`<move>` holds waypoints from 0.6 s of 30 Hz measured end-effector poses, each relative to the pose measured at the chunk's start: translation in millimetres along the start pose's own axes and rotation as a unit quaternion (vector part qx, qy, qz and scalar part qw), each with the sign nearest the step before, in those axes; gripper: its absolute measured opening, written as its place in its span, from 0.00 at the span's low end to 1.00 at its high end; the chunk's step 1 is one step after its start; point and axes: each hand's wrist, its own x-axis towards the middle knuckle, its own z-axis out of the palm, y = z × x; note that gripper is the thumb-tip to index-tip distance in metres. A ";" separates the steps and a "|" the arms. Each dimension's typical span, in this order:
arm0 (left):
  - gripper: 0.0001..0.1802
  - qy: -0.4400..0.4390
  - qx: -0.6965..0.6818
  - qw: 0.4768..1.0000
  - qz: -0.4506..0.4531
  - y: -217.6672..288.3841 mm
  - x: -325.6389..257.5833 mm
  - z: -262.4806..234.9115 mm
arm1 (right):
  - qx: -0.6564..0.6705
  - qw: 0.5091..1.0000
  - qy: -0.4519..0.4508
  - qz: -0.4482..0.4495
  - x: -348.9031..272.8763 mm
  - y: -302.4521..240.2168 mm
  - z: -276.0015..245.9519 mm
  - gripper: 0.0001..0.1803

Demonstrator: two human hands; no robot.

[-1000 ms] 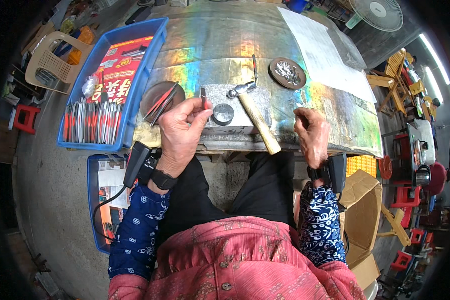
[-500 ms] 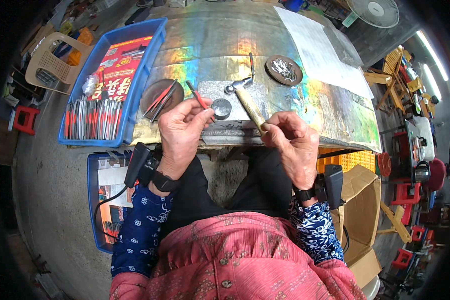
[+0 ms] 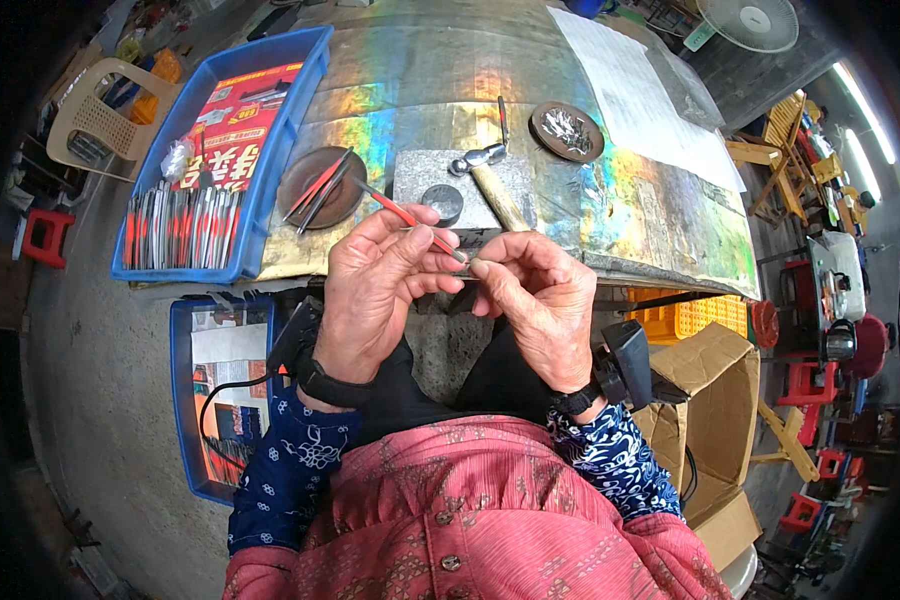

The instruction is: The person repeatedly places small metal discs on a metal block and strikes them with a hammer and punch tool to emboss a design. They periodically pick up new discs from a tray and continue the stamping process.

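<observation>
Here, nearest the body, the left hand and the right hand are meeting above the lap, at the near edge of the metal-topped table. The left hand is pinching a thin red-handled tool between thumb and fingers, its shaft slanting up and away to the left. The right hand is closing thumb and forefinger on a tiny metal piece at the tool's tip; the piece is too small to identify. Just beyond the hands, a grey stone block is lying on the table, bearing a small dark round die and a wooden-handled hammer. Left of the block, a rusty round dish is holding more red-handled tools. Farther right, a second round dish is holding small metal bits. At far left, a blue tray is holding rows of packaged tools.
</observation>
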 end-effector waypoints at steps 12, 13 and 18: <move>0.12 0.018 -0.036 0.999 -0.017 -3.0 -2.6 0.2 | 0.004 1.000 0.027 0.006 -3.8 7.5 6.1 0.04; 0.12 0.018 -0.037 0.999 -0.017 -3.8 -2.6 0.3 | 0.006 1.000 0.028 0.002 -4.0 8.2 6.2 0.04; 0.13 0.021 -0.043 0.999 -0.016 -4.2 -4.1 1.1 | -0.002 0.999 0.038 -0.017 -5.5 11.5 8.1 0.03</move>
